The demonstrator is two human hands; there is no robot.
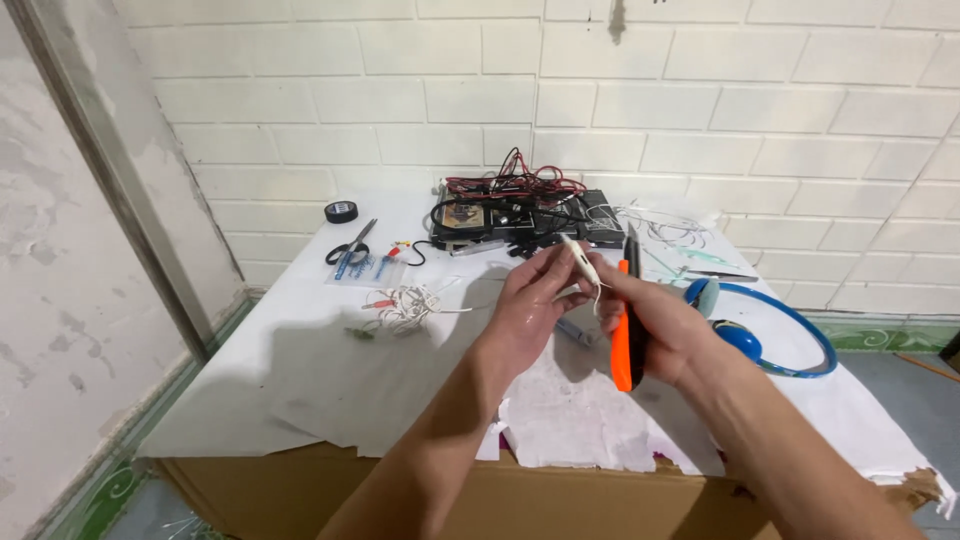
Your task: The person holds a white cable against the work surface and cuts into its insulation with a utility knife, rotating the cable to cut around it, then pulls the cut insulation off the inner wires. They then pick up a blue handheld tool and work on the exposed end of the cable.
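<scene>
My left hand (525, 305) pinches a small white oblong part (580, 262) on a thin white wire, raised above the table. My right hand (665, 325) grips an orange and black pen-shaped tool (627, 330), its dark tip pointing up beside the white part. Both hands meet over the middle of a table covered with white paper (330, 370).
Blue headphones (760, 335) lie right of my hands. A black device with red and black wires (520, 210) sits at the back by the white brick wall. Scissors (350, 245), a black tape roll (341, 211) and a white cable bundle (405, 305) lie to the left. The cardboard box edge (500, 495) runs below.
</scene>
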